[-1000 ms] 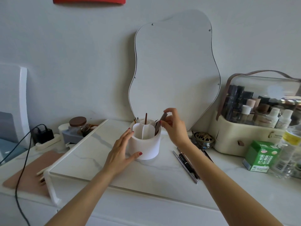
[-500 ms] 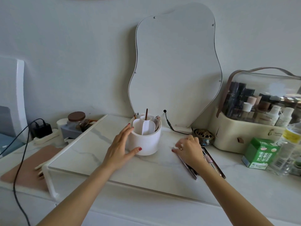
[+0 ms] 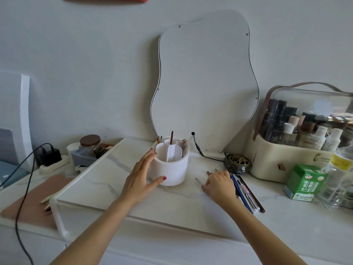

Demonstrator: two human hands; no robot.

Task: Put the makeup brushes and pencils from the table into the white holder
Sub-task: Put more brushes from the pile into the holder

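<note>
Flanking holder (image 3: 170, 167): incense burner (image 3: 237, 162), jar (image 3: 90, 145)

pencils (image 3: 246, 194): upper ends hidden under right hand (image 3: 219, 185), grasp unclear | holder (image 3: 170, 169): left wall covered by left hand (image 3: 142, 175) | bottles (image 3: 338, 178): cut by right edge | box (image 3: 302, 181) label: unreadable

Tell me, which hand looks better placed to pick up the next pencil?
The right hand: it already rests on the pencils lying on the table right of the white holder. The left hand is steadying the holder's side.
</note>
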